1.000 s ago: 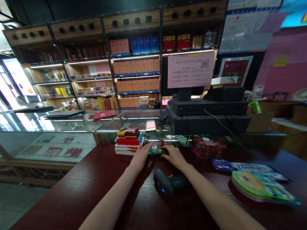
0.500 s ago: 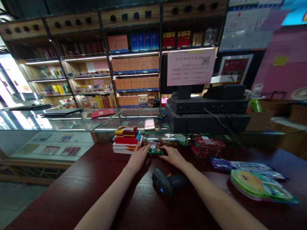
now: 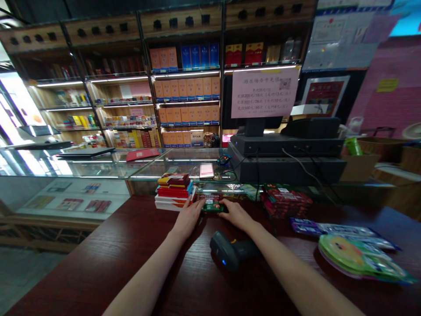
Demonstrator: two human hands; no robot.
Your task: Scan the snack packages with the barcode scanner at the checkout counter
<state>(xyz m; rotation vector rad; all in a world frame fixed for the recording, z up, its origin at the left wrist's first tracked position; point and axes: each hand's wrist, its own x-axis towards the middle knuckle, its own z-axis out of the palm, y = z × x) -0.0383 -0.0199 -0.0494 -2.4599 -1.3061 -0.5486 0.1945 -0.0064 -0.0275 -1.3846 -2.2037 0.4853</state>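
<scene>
A small green and dark red packet [image 3: 211, 205] lies on the dark wooden counter between both hands. My left hand [image 3: 190, 216] touches its left end, fingers stretched forward, beside a stack of red and white boxes [image 3: 173, 193]. At the packet's right end rests my right hand [image 3: 235, 214], its fingertips on the edge. Together the two hands hold the packet from its sides. Nearer to me, a black handheld scanner [image 3: 226, 251] lies on the counter, partly behind my right forearm.
Right of my hands stands a pile of dark red and green packets [image 3: 285, 202]. Purple packages [image 3: 305, 226] and round green packages [image 3: 345, 254] lie further right. A glass display case [image 3: 144, 169] and a black register [image 3: 286, 169] border the counter's far side.
The view has shifted slightly, so most things appear a little further right. Both hands remain at the packet's ends.
</scene>
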